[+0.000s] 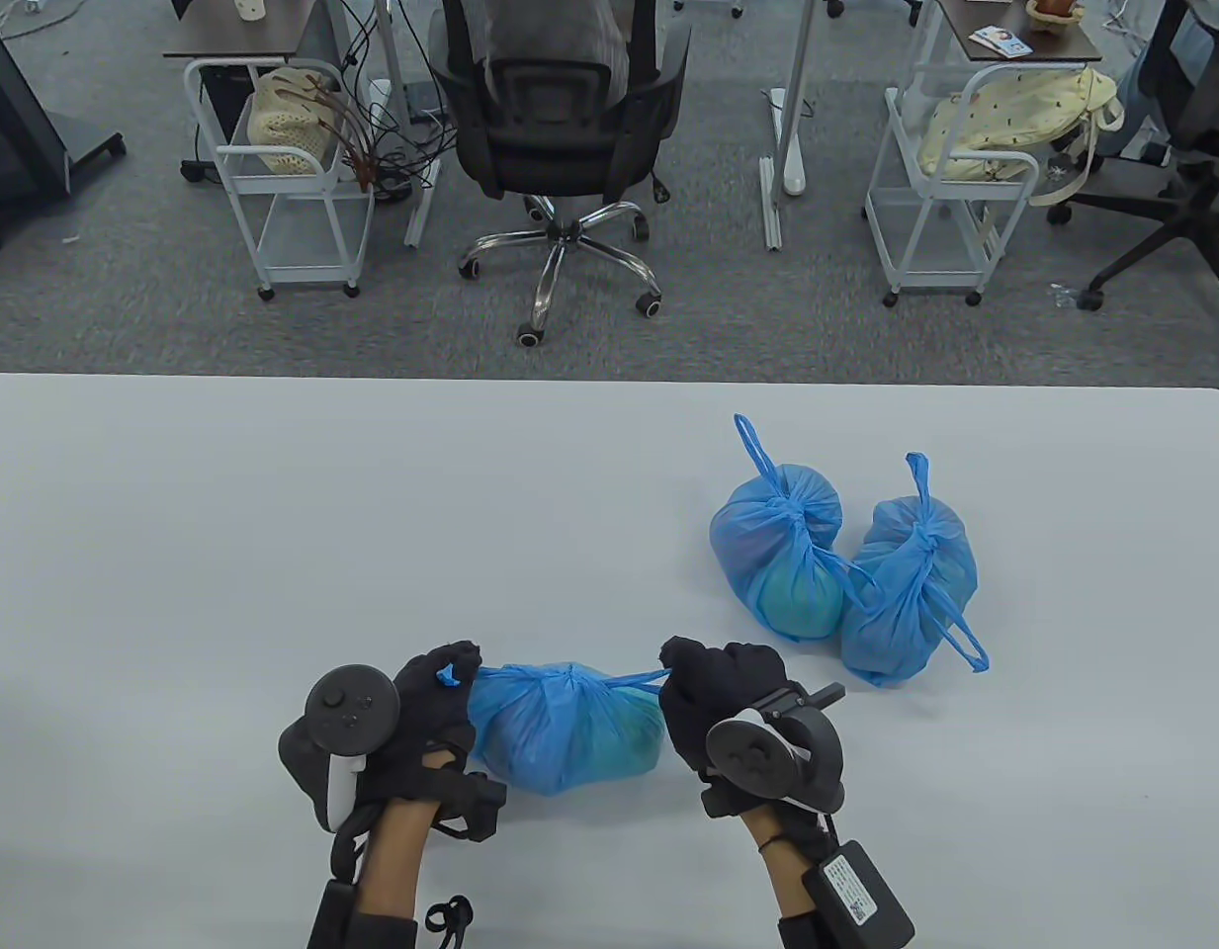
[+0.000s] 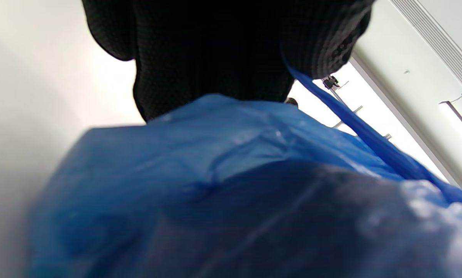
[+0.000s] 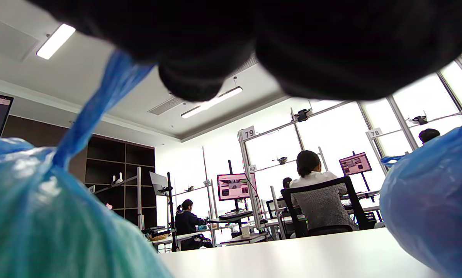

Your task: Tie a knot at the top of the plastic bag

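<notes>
**Both hands pulling the bag's handles apart**

A blue bag (image 1: 566,730) is lying on the white table (image 1: 273,554), close to the near edge, between the two gloved hands. Its top is gathered into a bunch at the middle of its upper side, and a handle strip is running out from that bunch to each side.

The left hand (image 1: 426,717) is sitting just left of the bag, its fingers curled and pinching the left handle (image 1: 451,676), whose short blue end is poking out by the fingertips. In the left wrist view the bag is filling most of the frame, blurred, with a blue strip rising into the dark glove (image 2: 215,50).

The right hand (image 1: 713,692) is sitting just right of the bag, its fingers curled round the right handle (image 1: 634,679), which is stretching in a thin, nearly level line from the bunch to the fingertips. In the right wrist view that strip (image 3: 95,108) is climbing from the bag into the closed fingers (image 3: 200,77).

Two more blue bags are lying further back on the right, touching each other: one (image 1: 779,554) on the left and the other (image 1: 911,593) on the right, each with its top already knotted and loops sticking out.

Beyond the table an office chair (image 1: 560,138) is standing between two white carts (image 1: 293,178) (image 1: 950,188).
</notes>
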Motion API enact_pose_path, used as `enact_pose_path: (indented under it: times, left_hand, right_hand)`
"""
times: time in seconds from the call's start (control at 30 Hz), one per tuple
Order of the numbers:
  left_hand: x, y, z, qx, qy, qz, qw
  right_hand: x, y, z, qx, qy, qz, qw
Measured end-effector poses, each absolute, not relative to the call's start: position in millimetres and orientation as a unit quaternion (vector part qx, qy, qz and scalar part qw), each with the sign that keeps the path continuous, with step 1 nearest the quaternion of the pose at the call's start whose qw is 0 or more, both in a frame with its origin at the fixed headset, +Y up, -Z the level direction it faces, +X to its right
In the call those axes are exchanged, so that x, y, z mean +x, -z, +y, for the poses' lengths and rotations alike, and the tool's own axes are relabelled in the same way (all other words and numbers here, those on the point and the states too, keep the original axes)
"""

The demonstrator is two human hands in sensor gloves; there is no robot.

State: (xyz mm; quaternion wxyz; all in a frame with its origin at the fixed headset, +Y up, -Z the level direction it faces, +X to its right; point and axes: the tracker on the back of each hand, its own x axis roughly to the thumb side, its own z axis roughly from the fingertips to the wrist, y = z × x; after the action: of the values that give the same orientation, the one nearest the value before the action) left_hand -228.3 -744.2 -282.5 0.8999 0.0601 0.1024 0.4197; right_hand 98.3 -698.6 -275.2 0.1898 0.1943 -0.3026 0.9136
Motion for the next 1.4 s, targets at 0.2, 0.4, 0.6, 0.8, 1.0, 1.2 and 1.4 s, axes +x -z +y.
enact_pose_path:
  times: [0.2, 0.4, 0.6, 0.8, 1.0, 1.2, 1.4]
  left_hand:
    - [-241.9, 280.9, -752.7, 0.050, -0.389, 0.162, 0.905]
    - [-240.7, 281.5, -750.6, 0.050, -0.397, 0.147, 0.905]
    - [-233.5, 275.0, -730.8, 0.103, -0.424, 0.078, 0.896]
    - [-207.3, 266.3, -706.9, 0.162, -0.398, -0.044, 0.902]
    - [-169.2, 258.4, -697.6, 0.166, -0.291, -0.129, 0.933]
    - [-137.8, 254.7, -697.6, 0.138, -0.143, -0.169, 0.965]
    - [-116.9, 255.1, -706.2, 0.073, -0.063, -0.170, 0.981]
  right_hand:
    - [104.8, 279.6, -699.4, 0.178, -0.922, -0.290, 0.185]
    - [108.1, 280.4, -701.3, 0.164, -0.926, -0.290, 0.178]
    - [115.5, 278.2, -698.6, 0.147, -0.918, -0.309, 0.203]
    - [111.1, 274.3, -692.8, 0.155, -0.902, -0.319, 0.245]
    - [100.6, 268.2, -685.8, 0.186, -0.881, -0.326, 0.290]
    - [94.9, 263.9, -681.0, 0.218, -0.845, -0.322, 0.368]
    - [84.0, 258.6, -675.5, 0.239, -0.814, -0.295, 0.439]
